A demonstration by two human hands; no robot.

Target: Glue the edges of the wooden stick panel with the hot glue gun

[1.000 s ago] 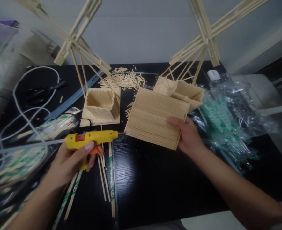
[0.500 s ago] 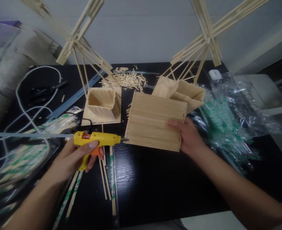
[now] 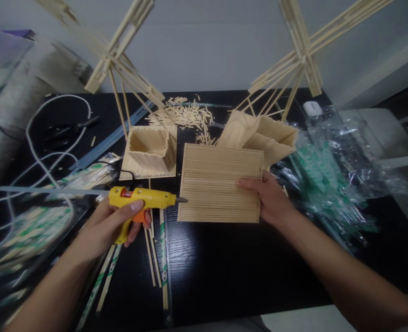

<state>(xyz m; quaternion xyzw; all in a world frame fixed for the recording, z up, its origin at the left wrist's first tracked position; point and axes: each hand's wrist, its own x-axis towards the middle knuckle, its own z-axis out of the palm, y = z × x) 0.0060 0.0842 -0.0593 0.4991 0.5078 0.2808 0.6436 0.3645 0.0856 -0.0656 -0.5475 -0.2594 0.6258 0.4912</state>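
My left hand grips a yellow glue gun with an orange trigger, its nozzle touching the left edge of a flat panel of glued wooden sticks. A long glue stick pokes out of the gun's back. My right hand holds the panel by its right edge, thumb on top, keeping it nearly level over the black table. Behind the panel lie a small open box of sticks on a base and another folded stick piece.
Two tall stick frames rise at the back. Loose short sticks litter the far middle. Wrapped chopsticks lie by my left hand. Clear green-printed wrappers pile at the right; white cables and scissors lie at the left.
My right hand has turned the stick panel from tilted to square and brought it nearer. The glue gun has moved slightly right, so its nozzle now meets the panel's left edge.
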